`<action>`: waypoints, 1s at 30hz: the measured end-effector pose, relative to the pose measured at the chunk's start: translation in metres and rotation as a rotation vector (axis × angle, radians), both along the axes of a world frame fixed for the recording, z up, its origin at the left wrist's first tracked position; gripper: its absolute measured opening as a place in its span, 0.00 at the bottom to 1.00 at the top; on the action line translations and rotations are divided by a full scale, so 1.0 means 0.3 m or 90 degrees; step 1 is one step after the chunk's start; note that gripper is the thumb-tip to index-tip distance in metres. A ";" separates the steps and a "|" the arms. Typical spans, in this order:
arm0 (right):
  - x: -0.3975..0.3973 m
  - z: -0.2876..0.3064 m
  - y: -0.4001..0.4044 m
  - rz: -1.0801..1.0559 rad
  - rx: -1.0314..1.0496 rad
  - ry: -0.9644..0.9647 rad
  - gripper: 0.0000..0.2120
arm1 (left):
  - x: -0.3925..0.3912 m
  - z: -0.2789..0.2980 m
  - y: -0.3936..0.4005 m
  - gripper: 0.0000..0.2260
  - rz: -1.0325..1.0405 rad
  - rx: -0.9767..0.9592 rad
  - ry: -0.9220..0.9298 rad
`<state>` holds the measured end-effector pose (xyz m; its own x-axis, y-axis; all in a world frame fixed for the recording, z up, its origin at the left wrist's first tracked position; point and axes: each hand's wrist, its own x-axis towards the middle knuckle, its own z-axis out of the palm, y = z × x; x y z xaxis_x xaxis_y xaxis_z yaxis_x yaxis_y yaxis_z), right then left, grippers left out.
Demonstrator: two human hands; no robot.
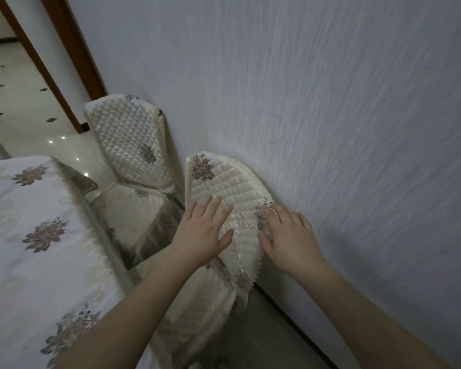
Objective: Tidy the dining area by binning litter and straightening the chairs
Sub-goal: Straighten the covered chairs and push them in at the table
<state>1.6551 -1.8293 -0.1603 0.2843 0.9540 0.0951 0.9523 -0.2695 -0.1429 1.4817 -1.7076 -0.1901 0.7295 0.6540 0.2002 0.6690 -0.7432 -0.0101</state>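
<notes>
Left hand (203, 230) and right hand (286, 237): fingers spread, flat on quilted chair back (232, 187) touching the wall (317, 102); second chair (133, 139) beside it along wall; tabletop (24, 222) opposite the wall

Two bare hands are seen at the lower centre of the frame, laid on the quilted cover of a near chair's backrest (224, 193), which stands against the textured wall (330, 89). The left hand (202, 230) is spread flat on the front face of the cover, fingers (225, 212) straight. The right hand (288, 235) is placed on the cover's wall-side edge, fingers loosely extended. A second chair (129, 137), covered in the same quilted cream fabric with flower embroidery, is seen further up and to the left, also close to the wall. At the lower left, a surface draped in a floral cloth (37, 235) is shown. Glossy floor tiles (19, 102) and a brown door frame (72, 43) occupy the upper left.
</notes>
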 end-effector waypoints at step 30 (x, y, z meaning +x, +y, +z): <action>0.255 -0.246 0.548 -0.038 -0.160 0.127 0.37 | 0.390 -0.229 0.685 0.32 -0.048 -0.030 0.065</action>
